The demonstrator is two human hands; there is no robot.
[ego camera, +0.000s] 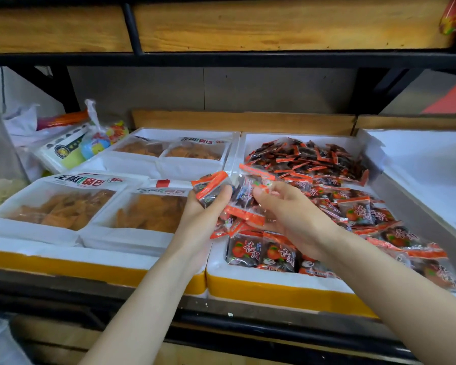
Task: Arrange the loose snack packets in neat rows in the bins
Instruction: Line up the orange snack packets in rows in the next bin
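Two bare arms, the left arm [148,299] and the right arm [406,293], reach in from the near edge toward the middle bin [274,283], a white foam box with a yellow front on the shelf [248,322]. Left of that bin sits another white bin [90,255] holding four flat bags of orange chips [63,204]. To its right stands a third white bin [419,159]; I can't see what is in it.

Inside the middle bin, a loose pile [306,159] of dark packets with red ends fills the back half. More lie scattered along its right side. A short row [263,252] lies flat, labels up, against its front wall.

The left hand [206,214] hovers over the bin's left wall, fingers curled round a small stack of packets [211,189]. The right hand [292,214] is just beside it, over the bin's middle, thumb and fingers pinching one packet [250,191] that nearly touches the stack.
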